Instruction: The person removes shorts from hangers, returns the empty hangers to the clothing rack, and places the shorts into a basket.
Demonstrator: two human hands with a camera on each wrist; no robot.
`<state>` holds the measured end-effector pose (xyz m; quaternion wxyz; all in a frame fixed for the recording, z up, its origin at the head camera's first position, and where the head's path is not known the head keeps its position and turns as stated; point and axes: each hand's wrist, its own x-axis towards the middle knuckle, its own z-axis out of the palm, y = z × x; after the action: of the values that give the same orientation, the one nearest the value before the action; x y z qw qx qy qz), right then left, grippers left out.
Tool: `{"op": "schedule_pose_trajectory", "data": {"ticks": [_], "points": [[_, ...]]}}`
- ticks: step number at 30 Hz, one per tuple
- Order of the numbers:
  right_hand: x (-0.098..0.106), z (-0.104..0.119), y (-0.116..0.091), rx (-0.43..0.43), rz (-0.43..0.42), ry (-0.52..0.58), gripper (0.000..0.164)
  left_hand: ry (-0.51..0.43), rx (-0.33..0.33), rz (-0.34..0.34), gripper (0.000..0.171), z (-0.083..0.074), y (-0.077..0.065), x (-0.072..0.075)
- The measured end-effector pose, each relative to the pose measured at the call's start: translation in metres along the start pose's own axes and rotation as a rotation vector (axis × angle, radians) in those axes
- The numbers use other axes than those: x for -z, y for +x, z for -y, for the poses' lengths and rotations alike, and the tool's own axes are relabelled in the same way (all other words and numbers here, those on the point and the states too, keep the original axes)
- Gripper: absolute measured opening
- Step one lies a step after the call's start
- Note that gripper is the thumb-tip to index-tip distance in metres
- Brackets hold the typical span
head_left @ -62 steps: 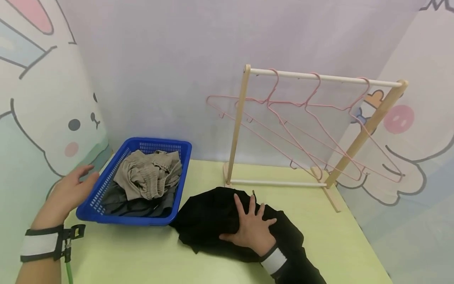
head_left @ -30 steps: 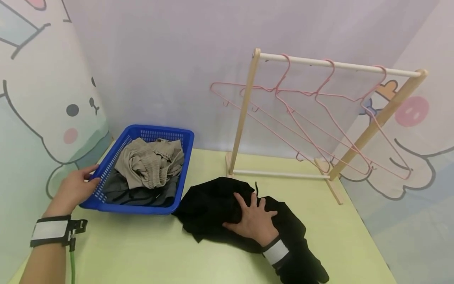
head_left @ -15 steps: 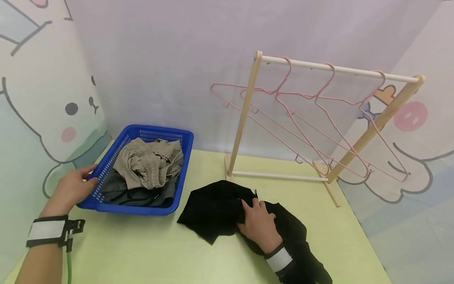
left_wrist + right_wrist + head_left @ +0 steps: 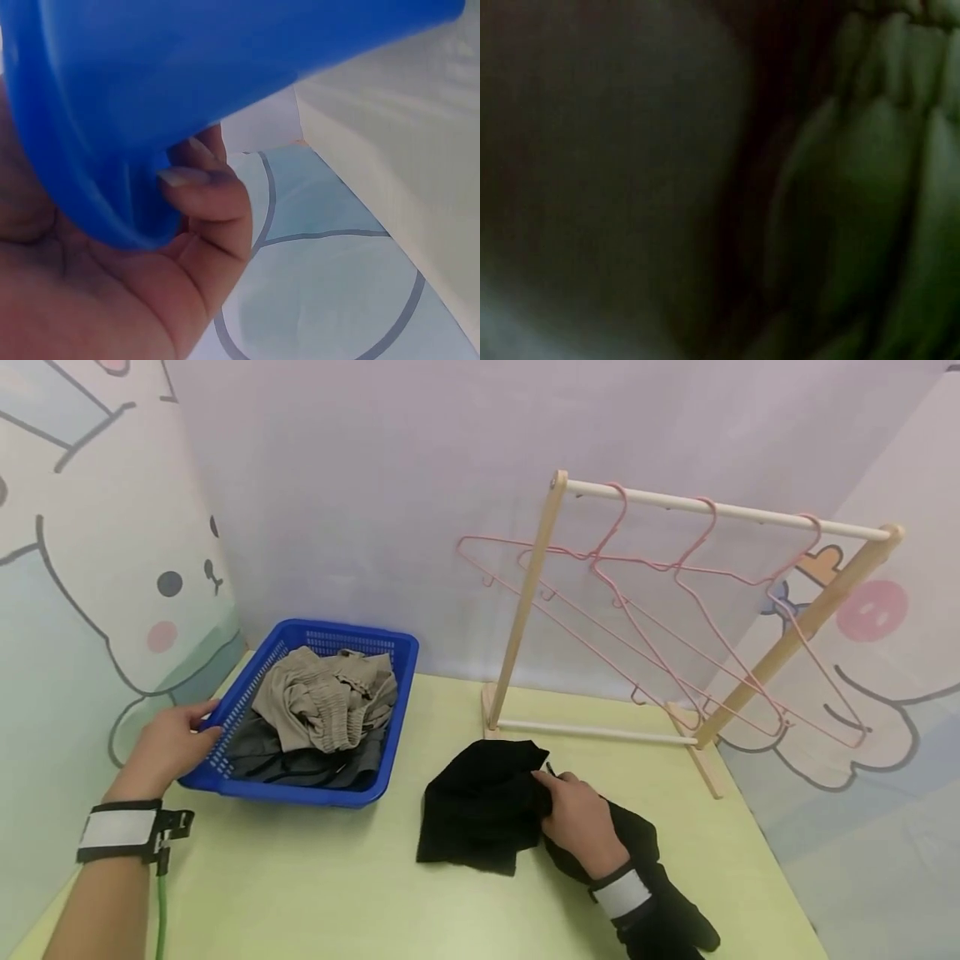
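Note:
At the left, my left hand grips the side rim of a blue plastic basket. In the left wrist view its fingers curl under the basket's rim. Inside lie a beige garment with a gathered waistband and, beneath it, dark grey clothing. My right hand holds a bunched black garment on the table, its fingers curled into the cloth and partly hidden. Dark, blurred gathered fabric fills much of the right wrist view.
Behind the black garment stands a wooden rack with a white top bar. Three pink hangers hang from it. The pale green table meets printed walls at left and right.
My left hand has come to the basket rim and taken hold. My right hand has gone from spread fingers to gripping the black garment, drawing it right, away from the basket.

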<state>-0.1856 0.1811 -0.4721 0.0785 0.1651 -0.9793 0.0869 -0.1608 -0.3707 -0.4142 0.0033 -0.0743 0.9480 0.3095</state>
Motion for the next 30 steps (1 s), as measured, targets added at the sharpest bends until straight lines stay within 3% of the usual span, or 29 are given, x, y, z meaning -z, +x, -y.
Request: {"op": "schedule_pose_trajectory", "data": {"ticks": [5, 8, 13, 18, 23, 26, 30], "points": [[0.030, -0.013, 0.012, 0.002, 0.004, 0.131, 0.067, -0.007, 0.010, 0.001, 0.056, -0.004, 0.003, -0.003], [0.056, -0.018, 0.022, 0.036, -0.044, 0.207, 0.064, -0.010, 0.006, -0.004, 0.055, -0.005, 0.004, -0.005], [0.110, -0.011, 0.046, 0.152, -0.178, 0.280, 0.043, -0.028, 0.019, -0.022, 0.055, -0.007, 0.003, -0.009], [0.174, 0.014, 0.075, 0.222, -0.225, 0.364, 0.048, -0.042, 0.032, -0.040, 0.055, -0.007, 0.004, -0.012], [0.226, 0.053, 0.113, 0.233, -0.294, 0.494, 0.052, -0.036, 0.031, -0.053, 0.055, -0.008, 0.003, -0.014], [0.245, 0.079, 0.141, 0.241, -0.349, 0.551, 0.048, -0.039, 0.025, -0.072, 0.054, -0.009, 0.003, -0.017], [0.246, 0.111, 0.181, 0.297, -0.411, 0.588, 0.043, -0.063, 0.022, -0.090, 0.054, -0.015, 0.007, -0.026]]}}
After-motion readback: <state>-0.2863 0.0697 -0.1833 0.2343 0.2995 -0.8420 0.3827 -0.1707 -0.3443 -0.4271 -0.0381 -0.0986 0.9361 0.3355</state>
